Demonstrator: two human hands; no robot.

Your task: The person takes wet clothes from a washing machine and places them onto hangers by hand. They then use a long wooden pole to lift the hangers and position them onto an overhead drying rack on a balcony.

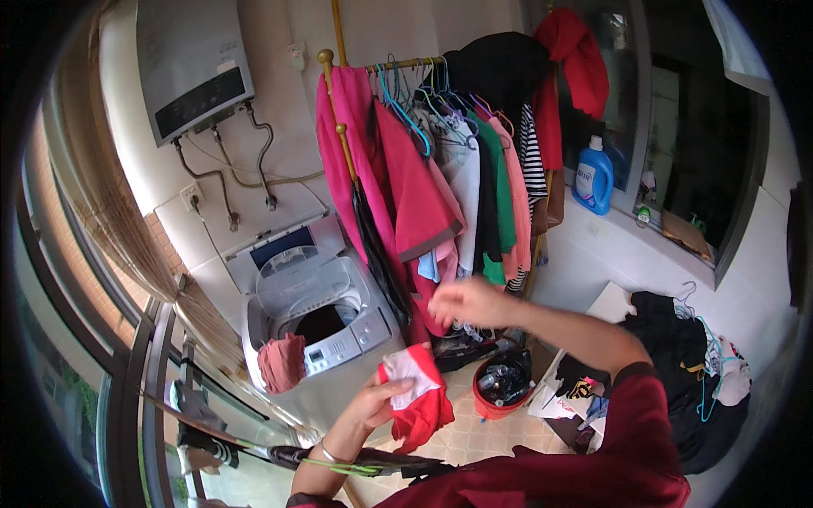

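Note:
My left hand (376, 399) pinches a small red and white cloth garment (422, 413), which hangs in loose folds below the thumb. A bangle circles the left wrist. My right hand (473, 303) is raised before the hanging clothes, slightly blurred. Its fingers are loosely bent and nothing shows in them. Ahead to the left stands a top-loading washing machine (375, 330) with its clear lid (303, 279) raised. A dusty-pink cloth (281, 365) drapes over the machine's front left corner. The drum's inside is dark, so its contents cannot be made out.
A rack (406, 65) holds clothes on hangers. Below it stands a red bucket (486, 406) lined with a black bag. Piled clothes (673, 362) lie at the right. A blue detergent bottle (594, 178) stands on the sill. A pole (209, 432) with socks crosses the lower left.

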